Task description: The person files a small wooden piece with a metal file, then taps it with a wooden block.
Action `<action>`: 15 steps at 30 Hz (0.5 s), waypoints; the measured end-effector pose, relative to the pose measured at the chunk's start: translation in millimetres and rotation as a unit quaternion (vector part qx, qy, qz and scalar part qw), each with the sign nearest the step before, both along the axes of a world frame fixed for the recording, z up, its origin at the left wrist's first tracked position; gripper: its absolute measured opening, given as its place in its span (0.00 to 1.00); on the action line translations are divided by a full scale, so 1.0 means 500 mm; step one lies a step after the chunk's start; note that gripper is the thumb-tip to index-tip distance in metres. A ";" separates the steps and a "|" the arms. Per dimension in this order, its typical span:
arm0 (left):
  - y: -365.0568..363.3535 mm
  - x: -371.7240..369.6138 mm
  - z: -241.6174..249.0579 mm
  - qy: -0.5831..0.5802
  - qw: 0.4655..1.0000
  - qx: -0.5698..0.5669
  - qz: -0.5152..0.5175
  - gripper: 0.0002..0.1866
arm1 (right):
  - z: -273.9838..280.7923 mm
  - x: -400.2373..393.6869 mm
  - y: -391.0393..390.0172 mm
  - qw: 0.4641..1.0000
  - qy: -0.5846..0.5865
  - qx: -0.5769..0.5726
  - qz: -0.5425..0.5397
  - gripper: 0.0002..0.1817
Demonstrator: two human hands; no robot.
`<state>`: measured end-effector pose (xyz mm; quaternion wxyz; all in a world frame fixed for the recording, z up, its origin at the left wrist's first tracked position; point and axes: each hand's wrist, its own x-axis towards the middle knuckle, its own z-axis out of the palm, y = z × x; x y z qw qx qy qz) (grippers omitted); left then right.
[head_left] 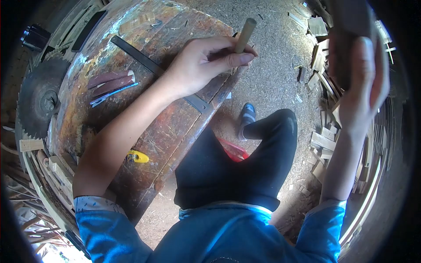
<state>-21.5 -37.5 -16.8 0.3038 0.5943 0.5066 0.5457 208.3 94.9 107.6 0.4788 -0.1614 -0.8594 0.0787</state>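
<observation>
My left hand (215, 59) is closed around a round wooden handle (247, 34) at the right edge of the worn workbench (175, 131). The handle sticks up past my thumb and finger, and its lower end is hidden in the hand. At the upper right, my right hand (362, 83) is raised with its fingers wrapped round a dark block-like piece (353, 19). Shadow and the frame edge cover much of that piece, and I cannot tell its kind. Beneath my left forearm lies a dark flat metal bar (138, 55) with a hole at its near end.
Rolled sandpaper (112, 83) and a blue strip (115, 94) lie on the bench, with a yellow tool (139, 156) nearer me. A large circular saw blade (44, 98) stands at the left. Wood offcuts (322, 140) are heaped on the right. Sawdust covers the floor (272, 74).
</observation>
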 end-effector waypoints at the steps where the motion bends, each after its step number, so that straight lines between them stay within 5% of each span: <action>1: 0.000 0.000 0.000 -0.001 1.000 -0.008 0.003 0.16 | 0.023 0.016 0.027 0.988 -0.019 -0.094 0.118 0.25; 2: 0.000 -0.001 0.001 -0.001 1.000 -0.015 0.006 0.16 | 0.053 0.038 0.059 0.953 -0.038 -0.186 0.234 0.25; 5: -0.002 0.000 0.007 -0.018 1.000 -0.009 -0.001 0.16 | 0.044 0.005 0.016 0.901 -0.029 -0.264 0.342 0.25; 7: 0.000 -0.002 0.006 0.012 0.999 -0.028 0.011 0.16 | 0.056 0.008 -0.006 0.963 -0.177 -0.085 0.182 0.27; 9: 0.000 -0.002 0.003 0.032 0.999 -0.035 0.014 0.16 | 0.061 0.004 -0.013 0.946 -0.310 0.099 0.010 0.28; 12: -0.004 0.005 0.005 0.022 0.999 -0.026 0.012 0.14 | 0.040 0.016 0.011 0.980 0.014 -0.152 0.126 0.23; 15: 0.002 0.001 -0.011 0.029 1.000 -0.006 0.010 0.14 | 0.010 0.000 -0.013 0.967 -0.208 -0.089 0.119 0.22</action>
